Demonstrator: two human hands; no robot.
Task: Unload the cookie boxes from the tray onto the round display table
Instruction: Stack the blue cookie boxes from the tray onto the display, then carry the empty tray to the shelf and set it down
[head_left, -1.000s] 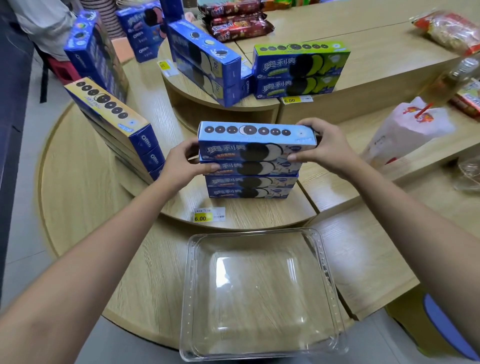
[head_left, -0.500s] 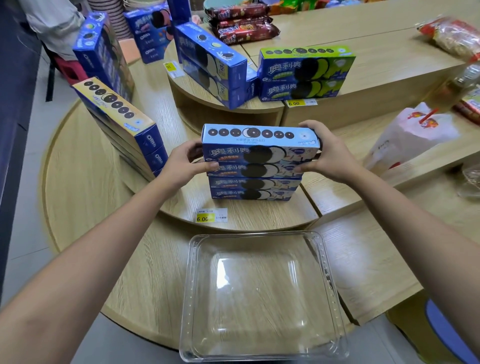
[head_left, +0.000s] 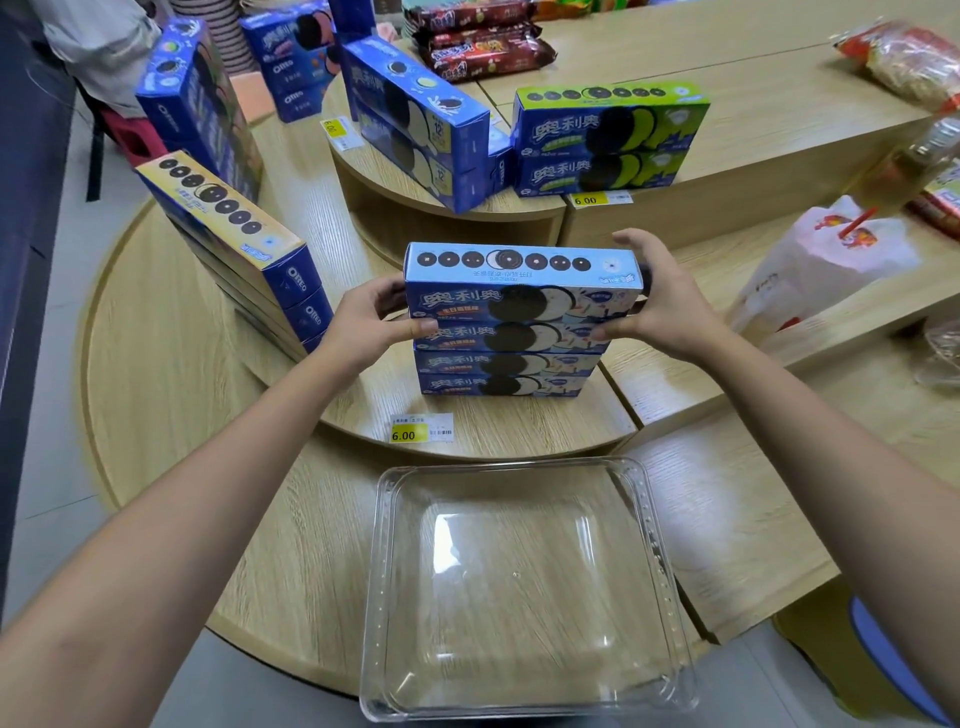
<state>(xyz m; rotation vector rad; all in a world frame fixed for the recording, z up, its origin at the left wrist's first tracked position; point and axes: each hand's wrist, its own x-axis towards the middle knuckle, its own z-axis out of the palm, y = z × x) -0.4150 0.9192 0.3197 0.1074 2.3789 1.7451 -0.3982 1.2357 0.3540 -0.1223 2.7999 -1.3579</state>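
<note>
A stack of several light-blue cookie boxes (head_left: 519, 306) stands on the middle tier of the round wooden display table (head_left: 171, 374). My left hand (head_left: 366, 322) presses the stack's left end, thumb under the top box. My right hand (head_left: 662, 306) cups the right end with fingers spread behind the top box. The clear plastic tray (head_left: 524, 587) sits in front of me on the lowest tier, with nothing inside it.
A slanted stack of yellow-topped boxes (head_left: 234, 244) lies to the left. Dark-blue boxes (head_left: 421, 119) and green boxes (head_left: 608, 140) sit on the top tier. A white plastic bag (head_left: 821, 265) rests on the shelf to the right. Price tags (head_left: 421, 428) mark the tier edges.
The top box has settled lower onto the stack. Both hands stayed at its ends, and my right fingers have loosened and spread a little.
</note>
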